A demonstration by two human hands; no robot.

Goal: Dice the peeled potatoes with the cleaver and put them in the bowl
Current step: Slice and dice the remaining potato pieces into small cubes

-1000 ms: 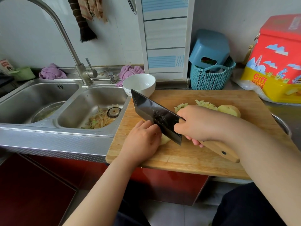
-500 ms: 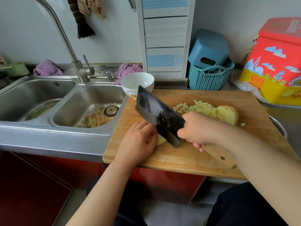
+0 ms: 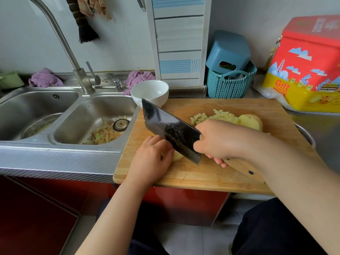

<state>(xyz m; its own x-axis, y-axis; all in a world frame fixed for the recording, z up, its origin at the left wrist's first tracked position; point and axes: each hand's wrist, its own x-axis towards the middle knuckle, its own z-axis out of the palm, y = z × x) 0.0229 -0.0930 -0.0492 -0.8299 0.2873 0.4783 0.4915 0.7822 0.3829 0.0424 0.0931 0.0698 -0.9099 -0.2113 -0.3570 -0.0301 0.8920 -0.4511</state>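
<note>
My right hand (image 3: 219,140) grips the wooden handle of a dark cleaver (image 3: 169,129), its blade angled across the wooden cutting board (image 3: 211,173). Just left of the blade, my left hand (image 3: 152,157) curls over a potato piece (image 3: 177,156) and holds it down; most of the piece is hidden. Behind my right hand lie a heap of potato dice (image 3: 219,115) and a peeled potato half (image 3: 251,121). A white bowl (image 3: 150,92) stands at the board's far left corner and looks empty.
A double steel sink (image 3: 77,115) with peelings by the drain lies left of the board, under a tall faucet (image 3: 81,76). A teal basket (image 3: 230,83) and a red and yellow cookie tin (image 3: 305,67) stand behind the board. A metal rim (image 3: 305,137) shows at its right.
The cleaver blade has risen a little and the view has shifted slightly. My left hand stays on the potato piece.
</note>
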